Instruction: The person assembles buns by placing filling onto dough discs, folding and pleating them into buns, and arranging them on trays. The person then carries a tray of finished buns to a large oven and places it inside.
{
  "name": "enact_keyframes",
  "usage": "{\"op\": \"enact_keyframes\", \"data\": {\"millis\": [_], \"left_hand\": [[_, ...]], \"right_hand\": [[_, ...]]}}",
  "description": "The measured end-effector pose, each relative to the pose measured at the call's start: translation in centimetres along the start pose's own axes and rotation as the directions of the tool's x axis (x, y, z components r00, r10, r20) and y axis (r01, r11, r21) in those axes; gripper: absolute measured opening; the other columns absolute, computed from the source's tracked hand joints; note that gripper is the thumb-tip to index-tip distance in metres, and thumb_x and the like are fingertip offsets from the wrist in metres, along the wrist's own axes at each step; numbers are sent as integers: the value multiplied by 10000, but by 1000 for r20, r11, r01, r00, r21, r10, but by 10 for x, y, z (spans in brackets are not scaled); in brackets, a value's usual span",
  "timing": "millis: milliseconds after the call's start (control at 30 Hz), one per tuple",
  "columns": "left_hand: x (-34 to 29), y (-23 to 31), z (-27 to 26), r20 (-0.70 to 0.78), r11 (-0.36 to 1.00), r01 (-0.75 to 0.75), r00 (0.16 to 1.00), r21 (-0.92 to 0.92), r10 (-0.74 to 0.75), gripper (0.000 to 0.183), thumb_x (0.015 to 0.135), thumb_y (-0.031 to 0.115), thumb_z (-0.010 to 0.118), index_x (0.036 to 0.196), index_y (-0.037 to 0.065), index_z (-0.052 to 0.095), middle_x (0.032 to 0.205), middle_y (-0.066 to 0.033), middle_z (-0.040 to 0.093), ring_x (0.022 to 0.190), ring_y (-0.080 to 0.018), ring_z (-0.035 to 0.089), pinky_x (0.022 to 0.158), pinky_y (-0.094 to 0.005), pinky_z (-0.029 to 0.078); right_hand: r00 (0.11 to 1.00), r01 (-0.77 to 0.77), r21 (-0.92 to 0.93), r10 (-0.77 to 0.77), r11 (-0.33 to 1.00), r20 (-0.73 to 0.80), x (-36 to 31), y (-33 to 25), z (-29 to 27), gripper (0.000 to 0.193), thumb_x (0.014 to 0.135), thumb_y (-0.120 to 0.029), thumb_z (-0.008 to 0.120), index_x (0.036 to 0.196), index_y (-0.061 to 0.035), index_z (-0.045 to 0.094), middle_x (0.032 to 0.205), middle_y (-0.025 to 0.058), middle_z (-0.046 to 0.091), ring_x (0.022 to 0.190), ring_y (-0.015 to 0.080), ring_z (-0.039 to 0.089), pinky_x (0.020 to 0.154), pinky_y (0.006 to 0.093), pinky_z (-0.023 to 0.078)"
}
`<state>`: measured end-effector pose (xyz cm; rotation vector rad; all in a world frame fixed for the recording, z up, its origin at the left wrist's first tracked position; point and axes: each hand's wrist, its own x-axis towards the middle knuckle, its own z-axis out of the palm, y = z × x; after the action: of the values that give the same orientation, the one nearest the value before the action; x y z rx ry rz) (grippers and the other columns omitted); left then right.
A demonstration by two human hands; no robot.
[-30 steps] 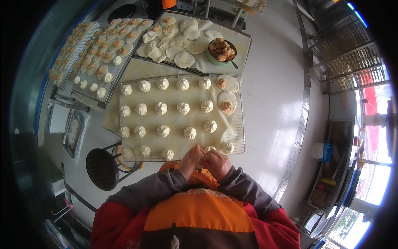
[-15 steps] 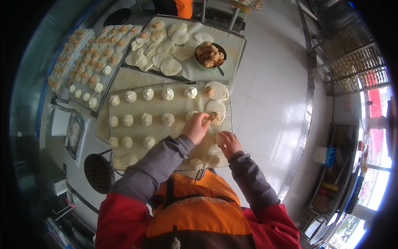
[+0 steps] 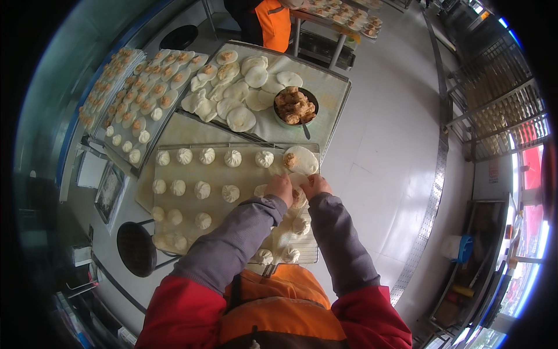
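Observation:
Close together at the right side of a tray (image 3: 192, 224), my two hands grip a round dough wrapper (image 3: 299, 179) by its edges. My left hand (image 3: 280, 189) is closed on its left edge, my right hand (image 3: 317, 186) on its right. Some meat filling (image 3: 299, 199) shows just below, partly hidden by the hands. Beyond them lies a flat wrapper with filling (image 3: 302, 160). Rows of pleated buns (image 3: 231, 193) stand on the tray, and one bun (image 3: 300, 225) sits below my right hand.
Behind the tray, a green bowl of filling (image 3: 295, 106) with a spoon (image 3: 305, 130) stands beside overlapping dough wrappers (image 3: 239, 120). More filled wrappers lie on trays (image 3: 152, 131) at left. A stool (image 3: 136, 249), a tall rack (image 3: 500, 104) and another person (image 3: 273, 23) are around.
My right hand has left the lower right bun and moved up beside my left. Both hands now hold the wrapper that lay flat before. The view has shifted, showing more of the far side.

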<state>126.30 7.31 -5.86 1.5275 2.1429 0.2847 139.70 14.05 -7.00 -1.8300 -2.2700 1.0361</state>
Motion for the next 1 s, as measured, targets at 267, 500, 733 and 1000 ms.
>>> {"op": "enact_keyframes", "data": {"millis": [267, 500, 733, 1000], "left_hand": [[-21, 3, -14, -101, 963, -263, 961, -50, 257, 653, 685, 149, 787, 1219, -3, 444, 1096, -196, 588, 989, -340, 614, 863, -384, 507], [-36, 10, -64, 278, 322, 192, 928, -927, 248, 593, 878, 262, 676, 1351, 12, 422, 1262, -110, 567, 1151, -187, 558, 967, -323, 449], [-128, 11, -72, 259, -491, 343, 937, -801, 233, 368, 1028, 289, 435, 1319, 65, 461, 1224, -42, 557, 1120, -141, 550, 963, -320, 457], [-223, -36, -104, 311, 231, 298, 950, -926, 22, 416, 929, 174, 600, 1287, -12, 500, 1171, -105, 618, 1036, -205, 615, 874, -301, 489]], "right_hand": [[974, 198, 299, -152, 934, -168, -39, 15, 10, 206, 833, -161, 667, 964, -64, 540, 986, 130, 623, 802, 306, 650, 684, 365, 547], [966, -244, 940, -149, -238, 213, -63, 14, -16, 386, 957, -98, 487, 1336, -50, 435, 1220, 146, 560, 1115, 294, 566, 927, 407, 507], [997, 51, 975, -60, 219, -38, -164, -44, -15, 311, 970, -89, 516, 1272, -19, 537, 1137, 45, 624, 998, 116, 584, 871, 260, 479], [938, 114, 497, -258, 860, 232, -208, -40, -24, 307, 826, -94, 688, 1125, -38, 647, 941, 69, 662, 785, 152, 625, 696, 275, 505]]}}
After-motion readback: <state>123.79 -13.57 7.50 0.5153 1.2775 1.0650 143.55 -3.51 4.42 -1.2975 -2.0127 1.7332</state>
